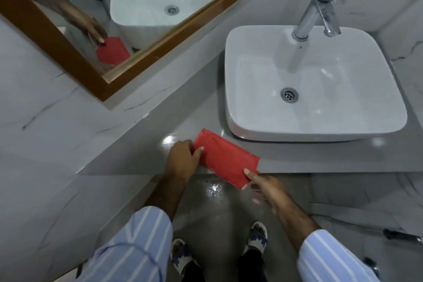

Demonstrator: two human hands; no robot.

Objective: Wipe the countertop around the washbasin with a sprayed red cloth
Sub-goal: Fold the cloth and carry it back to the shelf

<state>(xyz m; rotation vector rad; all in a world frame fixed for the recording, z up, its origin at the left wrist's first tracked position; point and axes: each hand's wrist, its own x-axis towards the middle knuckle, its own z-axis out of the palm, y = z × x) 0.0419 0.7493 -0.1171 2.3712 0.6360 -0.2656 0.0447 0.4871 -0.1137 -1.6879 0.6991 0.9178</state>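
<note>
A folded red cloth is stretched between both my hands at the front edge of the grey countertop, just left of the white washbasin. My left hand pinches the cloth's far left end. Fingers of my right hand grip its near right corner, which hangs past the counter edge. The cloth's lower side seems to rest on the counter. No spray bottle is in view.
A chrome tap rises behind the basin. A wood-framed mirror on the left wall reflects the cloth and one hand. Marble-look wall tiles surround the counter. Below are the wet grey floor, my sandalled feet, and a hose at right.
</note>
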